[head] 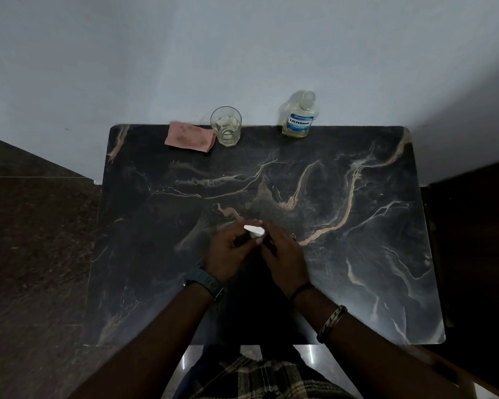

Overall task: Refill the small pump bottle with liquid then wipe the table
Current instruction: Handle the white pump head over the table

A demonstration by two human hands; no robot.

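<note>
At frame centre the small pump bottle (253, 232) is gripped by curled fingers of both the left hand (230, 252) and right hand (285, 254), while cloth (189, 137), glass (226, 125) and refill bottle (300, 116) are lined along the table (357, 254) far edge

Black marble table (357, 226) with tan veins; pink cloth (189, 137); white pump head (254, 230); pale-yellow, blue-labelled bottle (299, 116).

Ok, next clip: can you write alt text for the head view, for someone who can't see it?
Both hands, left hand and right hand, meet at mid-table around a small pump bottle with a white pump head. At the far edge of the dark marble table stand a pink cloth, a glass and a mouthwash bottle, against a pale wall.
</note>
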